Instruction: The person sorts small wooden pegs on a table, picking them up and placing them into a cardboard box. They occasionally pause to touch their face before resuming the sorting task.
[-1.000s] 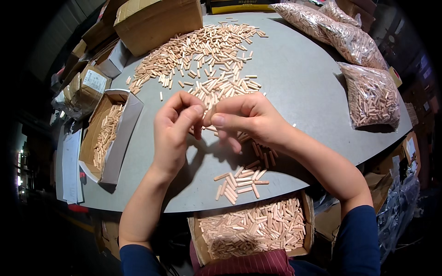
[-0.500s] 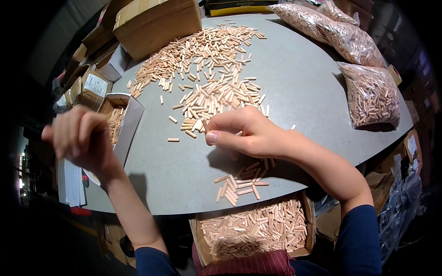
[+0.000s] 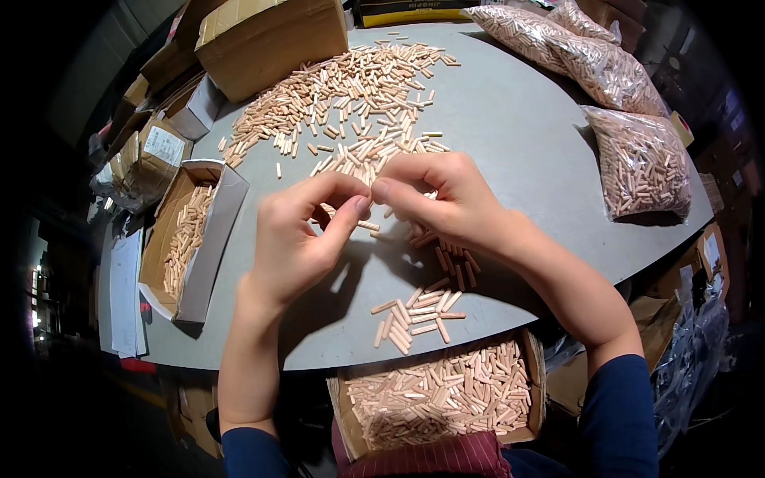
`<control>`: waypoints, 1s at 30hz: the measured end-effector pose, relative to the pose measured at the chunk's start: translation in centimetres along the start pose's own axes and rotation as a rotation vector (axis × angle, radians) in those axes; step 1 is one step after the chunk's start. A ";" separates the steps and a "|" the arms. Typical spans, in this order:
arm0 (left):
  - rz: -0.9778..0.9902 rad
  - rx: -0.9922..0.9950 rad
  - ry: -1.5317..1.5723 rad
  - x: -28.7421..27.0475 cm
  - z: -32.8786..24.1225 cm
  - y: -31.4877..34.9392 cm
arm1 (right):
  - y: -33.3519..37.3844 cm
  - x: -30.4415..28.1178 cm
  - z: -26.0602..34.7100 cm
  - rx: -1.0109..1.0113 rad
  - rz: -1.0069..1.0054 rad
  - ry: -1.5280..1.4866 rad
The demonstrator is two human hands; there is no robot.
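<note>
Over the middle of the table, my left hand point(image 3: 299, 231) and my right hand point(image 3: 450, 199) meet fingertip to fingertip. Each is closed in a pinch of thumb and forefinger; whatever sits in the pinches is too small or hidden. Short wooden dowels point(image 3: 351, 163) lie in a loose heap just beyond my hands, partly covered by them. Under my right hand and wrist are more dowels point(image 3: 457, 263). Closer to the table's near edge lies a small cluster of dowels point(image 3: 422, 312).
An open box of dowels point(image 3: 535, 374) sits below the near edge, at my lap. To the left stands a narrow carton point(image 3: 227, 231) part filled with dowels. A large carton point(image 3: 271, 44) backs the far heap point(image 3: 335, 80). Clear bags of dowels point(image 3: 641, 163) line the right side.
My left hand has come right, from above the narrow carton to my right hand's fingertips. The right hand has shifted slightly right and away; the dowel earlier seen in its pinch is hidden.
</note>
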State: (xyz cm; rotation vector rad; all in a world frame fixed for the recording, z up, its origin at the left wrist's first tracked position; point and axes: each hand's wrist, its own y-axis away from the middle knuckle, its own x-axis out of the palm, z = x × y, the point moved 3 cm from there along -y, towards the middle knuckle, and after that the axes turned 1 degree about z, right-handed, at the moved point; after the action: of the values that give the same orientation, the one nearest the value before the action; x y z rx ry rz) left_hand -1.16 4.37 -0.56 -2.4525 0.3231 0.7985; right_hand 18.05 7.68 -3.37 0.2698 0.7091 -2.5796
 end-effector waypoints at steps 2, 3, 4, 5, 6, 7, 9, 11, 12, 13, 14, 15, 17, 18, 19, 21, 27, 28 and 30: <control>-0.009 -0.119 0.118 0.3 0.1 0.2 | 0.1 -0.2 0.2 0.065 0.003 -0.023; -0.013 -0.179 0.177 0.4 0.3 0.2 | 0.1 -0.2 0.2 0.048 0.009 -0.009; -0.006 -0.187 0.174 0.3 0.3 0.2 | 0.0 -0.1 0.2 0.030 0.013 0.005; 0.001 -0.195 0.172 0.3 0.3 0.2 | 0.0 0.0 0.2 0.013 0.018 0.019; 0.008 -0.203 0.169 0.2 0.4 0.2 | 0.0 0.0 0.3 -0.028 0.022 0.066; 0.012 -0.176 0.119 0.2 0.4 0.2 | 0.0 0.1 0.5 -0.070 0.027 0.114; 0.021 -0.122 0.019 0.1 0.5 0.3 | 0.0 0.3 0.5 -0.123 0.043 0.167; 0.007 -0.101 -0.049 0.0 0.3 0.3 | 0.1 0.5 0.3 -0.141 0.063 0.185; 0.000 -0.091 -0.083 0.0 0.2 0.2 | 0.2 0.6 0.3 -0.148 0.074 0.202; -0.022 -0.098 -0.082 0.0 0.2 0.2 | 0.3 0.8 0.2 -0.154 0.086 0.216; -0.043 -0.106 -0.080 0.0 0.2 0.2 | 0.4 0.9 0.1 -0.161 0.098 0.231; -0.064 -0.113 -0.078 0.1 0.1 0.2 | 0.4 1.0 0.1 -0.154 0.087 0.232; -0.074 -0.130 -0.017 0.3 0.4 0.2 | 0.5 1.3 0.0 -0.141 0.067 0.233; -0.078 -0.138 0.013 0.5 0.7 0.3 | 0.6 1.4 0.0 -0.129 0.076 0.268; -0.081 -0.152 0.053 0.6 1.0 0.3 | 0.6 1.5 0.1 -0.119 0.085 0.301; -0.086 -0.180 0.133 0.9 1.5 0.5 | 0.6 1.7 0.1 -0.104 0.099 0.339; -0.039 -0.197 0.125 0.8 1.9 0.4 | 0.8 1.7 -0.2 -0.177 0.075 0.336; -0.033 -0.182 0.101 0.8 1.8 0.4 | 0.8 1.7 -0.2 -0.186 0.072 0.341; -0.020 -0.150 0.053 0.8 1.4 0.4 | 0.9 1.6 -0.1 -0.190 0.070 0.361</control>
State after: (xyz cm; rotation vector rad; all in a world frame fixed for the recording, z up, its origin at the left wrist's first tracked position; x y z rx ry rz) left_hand -1.33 4.79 -2.16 -2.6165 0.2659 0.7749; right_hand 17.06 6.44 -4.33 0.6958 1.0441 -2.3990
